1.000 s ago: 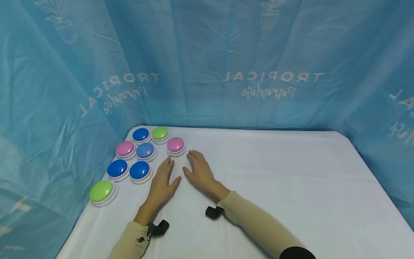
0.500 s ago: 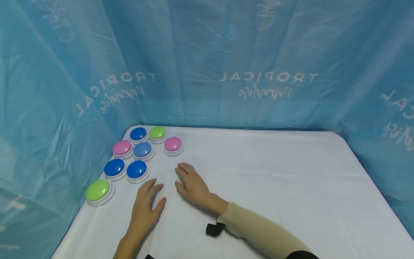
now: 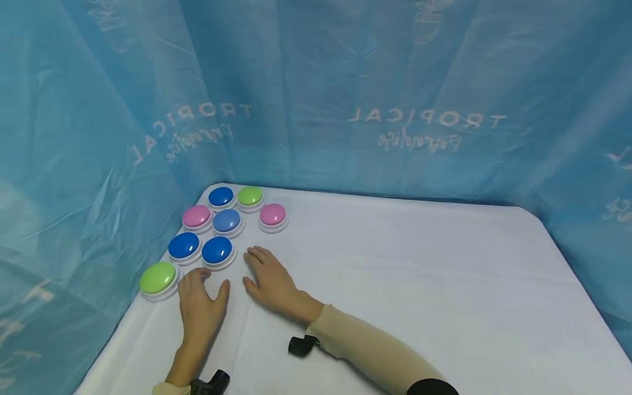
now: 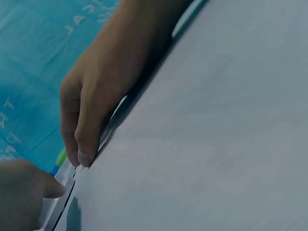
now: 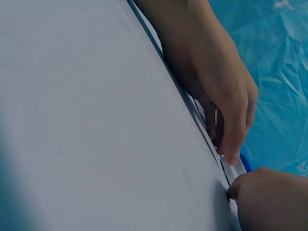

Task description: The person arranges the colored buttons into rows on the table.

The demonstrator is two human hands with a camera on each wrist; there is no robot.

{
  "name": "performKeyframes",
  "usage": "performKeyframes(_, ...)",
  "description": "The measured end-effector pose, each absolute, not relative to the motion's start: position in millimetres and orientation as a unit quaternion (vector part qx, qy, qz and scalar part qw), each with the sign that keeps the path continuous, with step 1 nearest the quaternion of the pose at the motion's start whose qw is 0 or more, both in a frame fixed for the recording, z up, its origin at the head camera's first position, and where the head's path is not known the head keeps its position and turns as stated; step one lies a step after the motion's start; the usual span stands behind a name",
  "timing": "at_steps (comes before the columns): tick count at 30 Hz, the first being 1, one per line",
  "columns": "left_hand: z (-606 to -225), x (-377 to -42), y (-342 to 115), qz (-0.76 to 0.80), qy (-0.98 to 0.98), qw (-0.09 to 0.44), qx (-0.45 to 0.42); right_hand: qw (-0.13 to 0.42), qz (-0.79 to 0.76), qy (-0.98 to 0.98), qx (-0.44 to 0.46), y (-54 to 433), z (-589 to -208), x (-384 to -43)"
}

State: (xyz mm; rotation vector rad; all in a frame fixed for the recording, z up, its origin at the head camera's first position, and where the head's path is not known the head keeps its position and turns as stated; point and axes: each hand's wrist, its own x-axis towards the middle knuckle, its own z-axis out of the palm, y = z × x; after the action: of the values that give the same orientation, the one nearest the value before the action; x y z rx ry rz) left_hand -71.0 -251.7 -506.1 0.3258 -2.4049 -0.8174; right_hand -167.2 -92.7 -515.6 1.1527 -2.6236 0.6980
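Note:
In the head view my left hand (image 3: 201, 307) lies low over the white table, just right of the big green button (image 3: 158, 277) and in front of two dark blue buttons (image 3: 216, 250). Its fingers bend slightly, thumb spread away, with nothing between them. To the right, my right hand (image 3: 270, 281) reaches leftward with relaxed fingers, fingertips right beside the nearer blue button and holding nothing. In the left wrist view my right hand (image 4: 103, 86) shows at a low angle, my left hand (image 4: 21, 195) at the corner. My left hand (image 5: 219, 82) also appears in the right wrist view.
Behind stand a pink button (image 3: 196, 216), a lighter blue one (image 3: 227, 220), another dark blue one (image 3: 220, 196), a smaller green one (image 3: 250, 196) and a second pink one (image 3: 273, 214), all on white round bases. A blue printed curtain (image 3: 316, 99) encloses the white tabletop (image 3: 419, 274).
Both hands have moved left, away from the right pink button. My left hand first drew back toward me and now lies near the big green button. The buttons keep their arrangement; the head view shifted slightly.

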Motion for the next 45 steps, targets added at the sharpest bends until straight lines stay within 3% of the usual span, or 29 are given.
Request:
performKeyframes(6, -506.7, -91.3, -260.4, -0.342, -0.892, 0.258, 0.146, 0.064, 0.217, -0.894, 0.386, -104.7, -512.1, -175.2)
performKeyframes(12, -507.2, -100.5, -267.4, -0.323, -0.896, 0.271, 0.141, 0.042, 0.232, -0.892, 0.386, -116.1, -513.6, -178.2)
performKeyframes(26, -497.3, -95.8, -269.4, -0.336, -0.904, 0.212, 0.157, 0.038, 0.213, -0.892, 0.398, -119.4, -511.6, -178.6)
performKeyframes(45, -493.0, -82.4, -245.6, -0.334, -0.904, 0.223, 0.150, 0.062, 0.201, -0.888, 0.410, -79.9, -512.2, -152.5)
